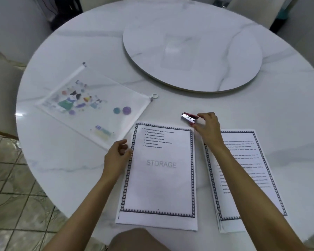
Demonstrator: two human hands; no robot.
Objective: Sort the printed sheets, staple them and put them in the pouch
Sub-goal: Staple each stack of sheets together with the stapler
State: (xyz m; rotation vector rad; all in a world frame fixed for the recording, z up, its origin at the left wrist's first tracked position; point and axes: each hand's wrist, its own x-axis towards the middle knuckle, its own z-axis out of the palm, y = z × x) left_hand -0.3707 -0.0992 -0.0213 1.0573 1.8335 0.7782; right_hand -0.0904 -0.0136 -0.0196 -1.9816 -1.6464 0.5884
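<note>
At the left of the round white marble-patterned table [288, 109] lies a flat, translucent zip pouch printed with colourful cartoon figures [91, 104]. Its white ring zip pull [154, 96] sits at the corner nearest the table's middle. The pouch looks flat; whether any sheet is inside it I cannot tell through the frosted plastic.

Just beside the pouch's near corner, the left hand [116, 156] rests with fingers loosely curled, its fingertips touching the left edge of a stack of white printed sheets with a dark chain border [159, 178]. It does not seem to be gripping anything. The top page carries a short bulleted list and the large grey word STORAGE.

Beyond that stack's upper right corner lies a small red and silver stapler [188, 118]. The right hand [208, 126] reaches forward over it, thumb and fingertips closing on the stapler's rear end, the stapler on or just above the table.

Under the right forearm, a second bordered stack of printed sheets [250, 171] lies slightly tilted, near the first but apart from it.

Farther back sits a raised round marble turntable [192, 58].
</note>
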